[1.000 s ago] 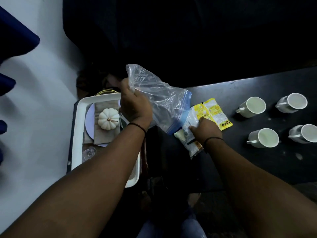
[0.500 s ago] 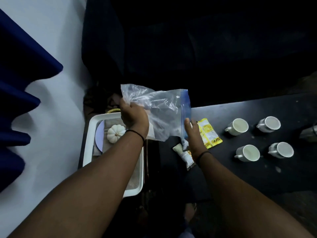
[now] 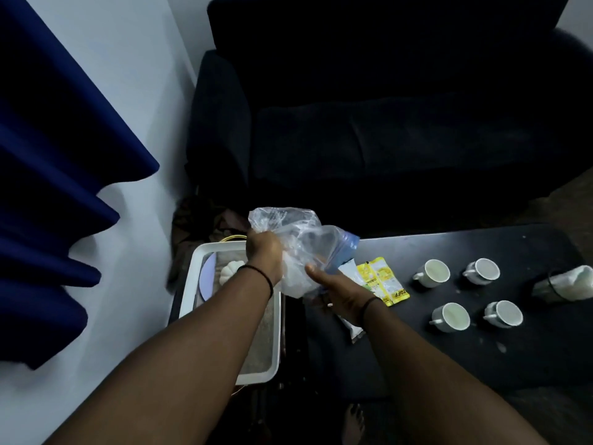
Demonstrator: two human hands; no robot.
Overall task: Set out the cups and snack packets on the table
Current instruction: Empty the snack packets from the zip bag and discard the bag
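The clear zip bag (image 3: 305, 248), limp, light and slippery, is best taken by its stiffer blue zip edge. The left hand (image 3: 263, 252) grips its bunched top; the right hand (image 3: 333, 290) now cradles its underside, off the snack packets (image 3: 382, 281) lying on the surface (image 3: 481, 358) beside four cups (image 3: 467, 293).

One head-worn view looks steeply down, close over the table (image 3: 481, 354).

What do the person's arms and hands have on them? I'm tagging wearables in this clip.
Both forearms are bare, with no sleeves in view. The left hand and right hand each have a thin black band round the wrist. No rings or watch can be made out.
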